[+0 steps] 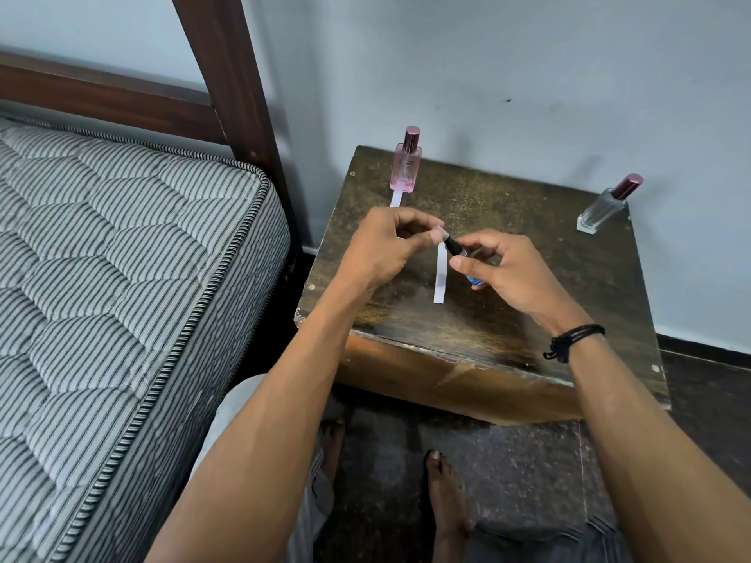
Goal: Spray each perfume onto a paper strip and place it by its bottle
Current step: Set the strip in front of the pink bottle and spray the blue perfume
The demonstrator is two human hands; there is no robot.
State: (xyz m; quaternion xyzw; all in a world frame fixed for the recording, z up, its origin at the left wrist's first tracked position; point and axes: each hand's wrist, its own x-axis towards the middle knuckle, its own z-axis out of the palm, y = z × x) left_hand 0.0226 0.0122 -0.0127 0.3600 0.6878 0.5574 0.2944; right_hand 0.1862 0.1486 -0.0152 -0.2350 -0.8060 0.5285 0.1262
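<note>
A small blue bottle (pixel 474 279) sits gripped in the right hand (pixel 504 274) over the table's (pixel 508 319) middle; the left hand (pixel 390 245) pinches its clear cap (pixel 439 231), above a paper strip (pixel 440 278) lying mid-table

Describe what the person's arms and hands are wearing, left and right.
Both forearms are bare, with no sleeves in view. The left hand wears nothing: no ring, watch or band shows. The right hand is also bare, but its wrist carries a black cord bracelet of a few thin strands, with a knotted end hanging on the inner side. No gloves on either.
</note>
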